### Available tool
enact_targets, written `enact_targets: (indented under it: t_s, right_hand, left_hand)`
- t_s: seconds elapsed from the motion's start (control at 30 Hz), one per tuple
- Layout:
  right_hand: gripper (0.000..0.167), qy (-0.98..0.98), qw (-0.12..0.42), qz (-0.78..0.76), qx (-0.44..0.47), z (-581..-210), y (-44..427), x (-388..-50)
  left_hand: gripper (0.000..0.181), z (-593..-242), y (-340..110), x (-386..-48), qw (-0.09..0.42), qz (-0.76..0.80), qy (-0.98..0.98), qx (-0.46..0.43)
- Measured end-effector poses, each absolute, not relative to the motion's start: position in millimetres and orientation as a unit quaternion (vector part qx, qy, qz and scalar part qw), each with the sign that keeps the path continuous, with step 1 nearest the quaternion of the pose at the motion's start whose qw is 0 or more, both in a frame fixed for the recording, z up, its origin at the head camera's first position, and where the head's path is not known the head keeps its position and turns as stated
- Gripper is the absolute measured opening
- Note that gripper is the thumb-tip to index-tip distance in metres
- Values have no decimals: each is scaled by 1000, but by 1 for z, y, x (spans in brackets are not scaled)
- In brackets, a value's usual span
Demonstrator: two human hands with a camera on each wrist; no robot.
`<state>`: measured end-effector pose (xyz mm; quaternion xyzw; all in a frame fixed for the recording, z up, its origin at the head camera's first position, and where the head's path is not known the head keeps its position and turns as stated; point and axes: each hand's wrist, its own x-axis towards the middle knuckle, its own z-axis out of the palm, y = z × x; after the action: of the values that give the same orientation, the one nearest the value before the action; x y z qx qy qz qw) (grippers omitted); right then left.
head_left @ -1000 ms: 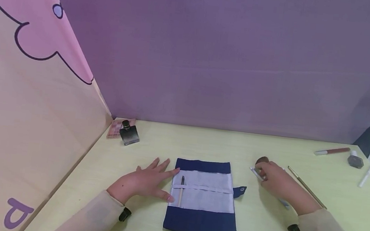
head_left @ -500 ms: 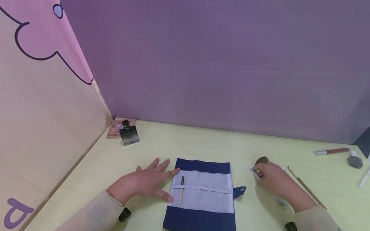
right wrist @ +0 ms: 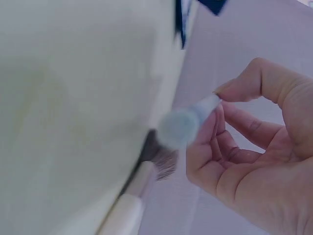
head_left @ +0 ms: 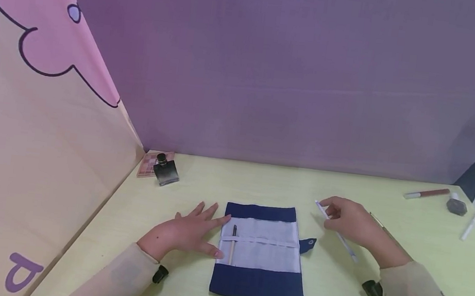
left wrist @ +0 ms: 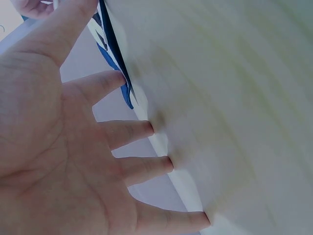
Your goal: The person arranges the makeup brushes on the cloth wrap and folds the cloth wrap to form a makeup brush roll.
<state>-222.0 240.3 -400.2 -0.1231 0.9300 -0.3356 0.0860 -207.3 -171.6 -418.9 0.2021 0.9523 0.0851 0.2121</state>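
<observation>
A navy brush roll [head_left: 257, 284] lies unfolded on the table, its pale inner panel crossed by a band. One thin brush [head_left: 232, 247] is tucked under that band at the left. My left hand [head_left: 185, 234] has its fingers spread, thumb and index finger touching the roll's left edge. To the right of the roll, my right hand [head_left: 350, 222] pinches a slim white pen-like stick [head_left: 346, 247] between thumb and fingers, tilted above the table. In the right wrist view the stick's rounded pale end [right wrist: 178, 128] faces the camera, with a dark-bristled brush [right wrist: 128, 213] below it.
A thin gold brush [head_left: 380, 223] lies partly behind my right forearm. At the far right are a red-brown lip gloss tube [head_left: 433, 193], a small dark bottle [head_left: 456, 207] and a white stick [head_left: 470, 226]. A perfume bottle [head_left: 166, 173] and pink palette [head_left: 146, 166] sit back left.
My right hand has lifted the white stick and shifted slightly left with it. The brown brush head by the fingers no longer shows in the head view. My left hand stays in place.
</observation>
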Motion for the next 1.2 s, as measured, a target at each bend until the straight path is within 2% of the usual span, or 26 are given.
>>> enact_targets:
  t_s: [0.3,0.63,1.2]
  right_hand:
    - [57,879,114,-439,-145,-380,223,-225]
    - [63,804,143,-554,-161,-379,172,-239]
    - [53,743,122,-654,-80,-404,109,-267]
  left_hand:
    - [97,-417,-172,-206,209,83,952,206]
    - [97,-411,-171,-204,215,92,951,201]
    - [97,-411,-170,-204,219,85,952,197]
